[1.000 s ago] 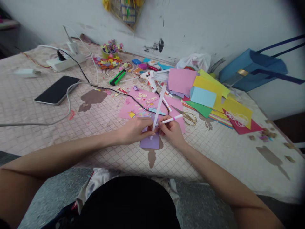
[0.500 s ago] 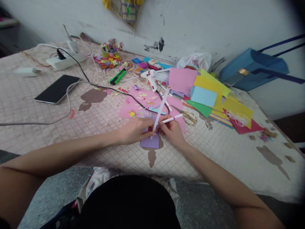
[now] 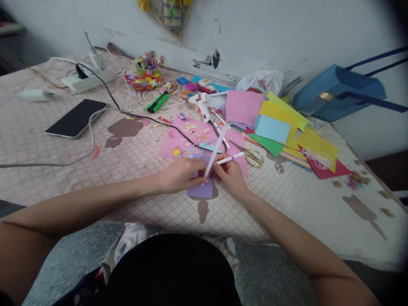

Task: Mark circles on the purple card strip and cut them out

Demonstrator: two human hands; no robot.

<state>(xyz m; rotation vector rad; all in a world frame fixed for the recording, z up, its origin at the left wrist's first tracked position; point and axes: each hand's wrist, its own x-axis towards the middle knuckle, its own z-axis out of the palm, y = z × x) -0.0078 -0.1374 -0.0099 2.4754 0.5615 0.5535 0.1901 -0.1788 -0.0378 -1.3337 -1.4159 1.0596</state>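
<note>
Close together over a purple sheet of paper [image 3: 200, 192], both my hands are closed. My left hand [image 3: 186, 173] pinches the lower end of a long pale paper strip [image 3: 218, 146], which slants up and away to the right. My right hand [image 3: 232, 175] grips a slim white pen-like stick with a pink band [image 3: 230, 158], its outer end pointing right. The right fingertips are right beside the strip; whether they touch it is hidden. Under and beyond the purple sheet lies a pink sheet [image 3: 170, 144] strewn with paper scraps.
Gold-handled scissors [image 3: 254, 157] lie right of my hands. Beyond are a white glue gun [image 3: 200, 104] with its black cord, a green cutter [image 3: 158, 102] and coloured papers [image 3: 245, 106]. A tablet [image 3: 77, 118] and power strip [image 3: 87, 81] are left; a blue bag [image 3: 341, 95] stands right.
The strip has shifted slightly up and to the right, and less of its lower end shows below my fingers. Both hands stay nearly in place, with the white stick unmoved.
</note>
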